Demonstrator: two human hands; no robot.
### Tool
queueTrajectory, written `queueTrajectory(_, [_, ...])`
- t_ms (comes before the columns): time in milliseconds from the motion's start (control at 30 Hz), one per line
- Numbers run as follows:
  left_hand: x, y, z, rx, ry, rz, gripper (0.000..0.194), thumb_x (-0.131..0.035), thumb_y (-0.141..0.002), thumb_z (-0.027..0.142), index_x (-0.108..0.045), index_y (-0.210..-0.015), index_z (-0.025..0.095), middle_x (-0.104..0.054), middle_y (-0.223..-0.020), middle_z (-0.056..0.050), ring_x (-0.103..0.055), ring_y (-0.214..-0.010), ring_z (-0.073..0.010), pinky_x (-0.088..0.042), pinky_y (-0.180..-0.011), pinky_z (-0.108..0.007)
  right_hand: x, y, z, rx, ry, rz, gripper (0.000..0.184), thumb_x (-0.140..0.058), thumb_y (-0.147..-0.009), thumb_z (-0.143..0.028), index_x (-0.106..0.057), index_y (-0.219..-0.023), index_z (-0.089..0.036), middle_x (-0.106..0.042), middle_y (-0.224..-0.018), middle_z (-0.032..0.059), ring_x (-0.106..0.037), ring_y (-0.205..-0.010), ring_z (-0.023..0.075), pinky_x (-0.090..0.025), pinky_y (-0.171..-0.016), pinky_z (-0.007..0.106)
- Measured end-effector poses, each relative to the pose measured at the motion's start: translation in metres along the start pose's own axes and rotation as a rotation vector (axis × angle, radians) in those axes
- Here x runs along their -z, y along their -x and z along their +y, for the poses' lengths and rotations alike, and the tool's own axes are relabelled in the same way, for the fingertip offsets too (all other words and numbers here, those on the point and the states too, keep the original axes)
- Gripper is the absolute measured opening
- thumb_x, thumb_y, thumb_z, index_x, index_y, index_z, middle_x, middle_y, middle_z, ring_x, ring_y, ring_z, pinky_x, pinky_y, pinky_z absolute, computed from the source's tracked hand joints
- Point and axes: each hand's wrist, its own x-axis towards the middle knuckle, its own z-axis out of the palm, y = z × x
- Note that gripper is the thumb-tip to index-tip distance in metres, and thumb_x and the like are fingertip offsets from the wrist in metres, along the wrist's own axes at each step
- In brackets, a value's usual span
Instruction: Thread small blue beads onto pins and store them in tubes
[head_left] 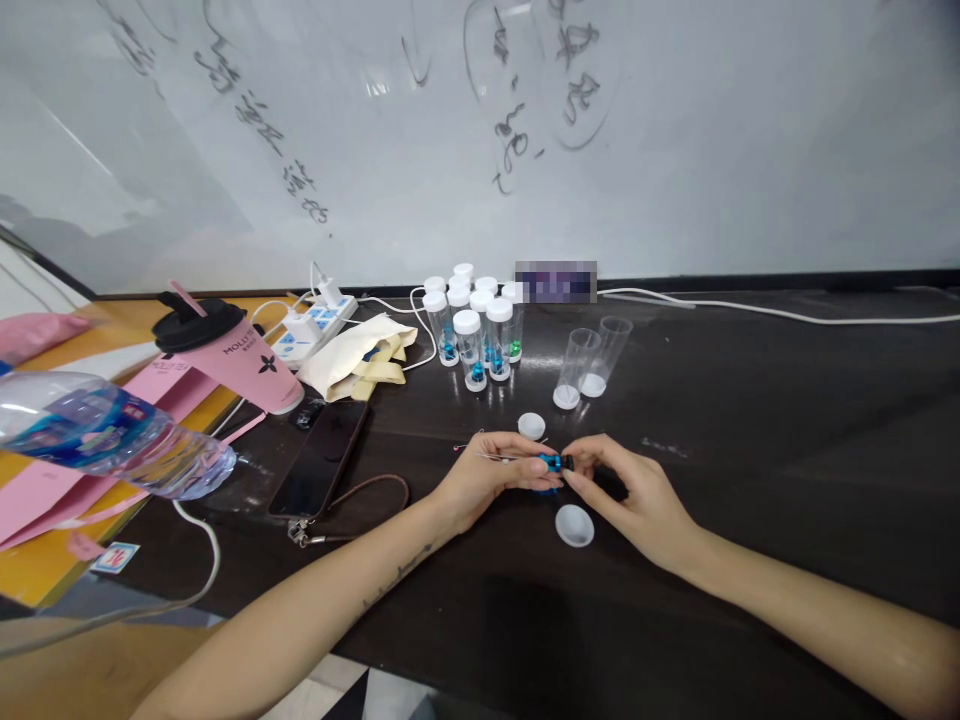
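A small blue and black piece [553, 463], its kind too small to make out, is held between my two hands above the dark table. My left hand [484, 480] pinches its blue part, and thin pale strands show by the fingers. At the black end, the thumb and fingertips of my right hand [630, 495] close on the same piece. One white round cap [574, 526] lies on the table just below the hands, and another white cap [531, 426] lies just beyond them. Two clear uncapped tubes [577, 365] stand farther back to the right.
Several white-capped clear tubes [470, 345] with blue or green pieces inside stand at the back. On the left are a phone [321, 460] with a strap, a cloth pouch [352, 355], a pink cup [240, 355], a water bottle [112, 430] and a power strip [322, 325].
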Motion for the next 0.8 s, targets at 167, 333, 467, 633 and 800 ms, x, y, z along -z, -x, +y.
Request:
queueTrajectory(167, [0.0003,-0.0003,0.0001,0.006,-0.017,0.013,0.028,-0.08,-0.066,0.024,-0.074,-0.09,0.011,-0.075,-0.081,-0.009,-0.071,-0.075,-0.0191,-0.055,-0.081,-0.033,0.0,0.0,0.0007,0.0,0.008,0.002,0.01,-0.053,-0.093,-0.028,-0.056,-0.1,-0.021,-0.06,-0.077,0.0009,-0.058,-0.068,0.0153,-0.049,-0.063,0.027])
queueTrajectory(333, [-0.0002,0.0001,0.001,0.006,-0.015,0.025,0.029,-0.081,-0.064,0.025,-0.074,-0.089,0.011,-0.075,-0.08,-0.009,-0.071,-0.074,-0.0195,-0.054,-0.081,-0.035,0.0003,-0.0008,0.0001,-0.006,0.01,0.0,0.01,-0.053,-0.093,-0.028,-0.057,-0.098,-0.021,-0.061,-0.076,0.0005,-0.059,-0.067,0.0146,-0.049,-0.063,0.026])
queueTrajectory(467, [-0.0003,0.0004,0.0013,0.008,-0.011,0.018,0.026,-0.08,-0.066,0.023,-0.074,-0.088,0.011,-0.075,-0.079,-0.008,-0.071,-0.073,-0.018,-0.055,-0.079,-0.032,0.0007,-0.0012,-0.0009,-0.011,0.014,-0.012,0.01,-0.052,-0.093,-0.028,-0.058,-0.097,-0.02,-0.062,-0.077,0.0005,-0.059,-0.068,0.0147,-0.049,-0.063,0.026])
queueTrajectory(633, [-0.0003,0.0,0.0005,0.01,-0.005,0.017,0.027,-0.081,-0.065,0.023,-0.074,-0.088,0.011,-0.075,-0.08,-0.009,-0.071,-0.073,-0.0182,-0.055,-0.078,-0.032,0.0007,-0.0004,0.0,-0.017,0.016,-0.023,0.011,-0.051,-0.094,-0.028,-0.057,-0.097,-0.02,-0.062,-0.077,0.0011,-0.059,-0.068,0.0151,-0.049,-0.063,0.026])
queueTrajectory(800, [-0.0006,0.0004,0.0009,0.016,-0.008,0.018,0.03,-0.081,-0.064,0.025,-0.074,-0.089,0.011,-0.075,-0.08,-0.009,-0.071,-0.074,-0.0194,-0.054,-0.08,-0.034,0.0009,-0.0005,0.0007,-0.026,0.017,-0.027,0.011,-0.051,-0.094,-0.029,-0.058,-0.097,-0.021,-0.062,-0.077,0.0012,-0.059,-0.068,0.0151,-0.049,-0.064,0.027])
